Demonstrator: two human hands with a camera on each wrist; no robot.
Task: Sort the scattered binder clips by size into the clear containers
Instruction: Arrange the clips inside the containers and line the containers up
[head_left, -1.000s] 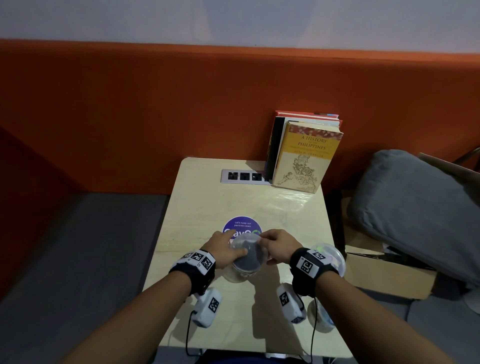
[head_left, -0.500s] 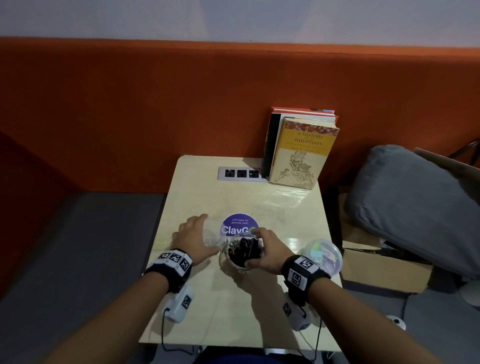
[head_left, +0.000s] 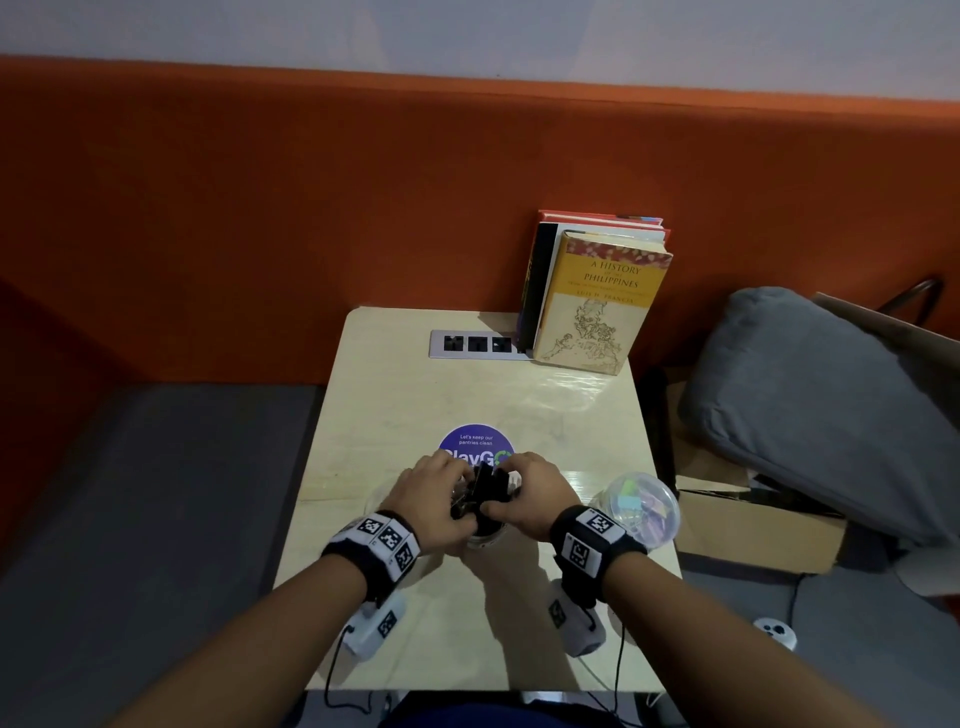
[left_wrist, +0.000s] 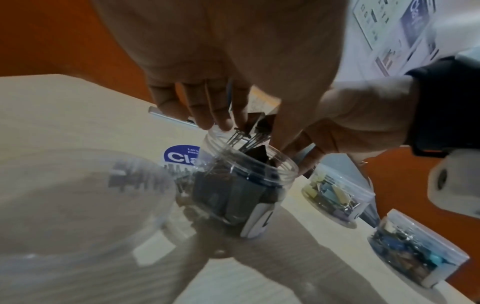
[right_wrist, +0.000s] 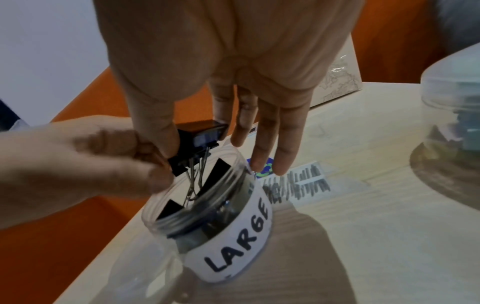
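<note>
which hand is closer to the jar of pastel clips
Right. The right hand is just beside the pastel clip jar; the left hand is on the far side of the large jar.

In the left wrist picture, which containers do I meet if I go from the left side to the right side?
Clear lid lying near the camera → open jar with black binder clips held just above its mouth → closed tub of pastel clips → closed tub of darker blue clips at the table's right edge.
</note>
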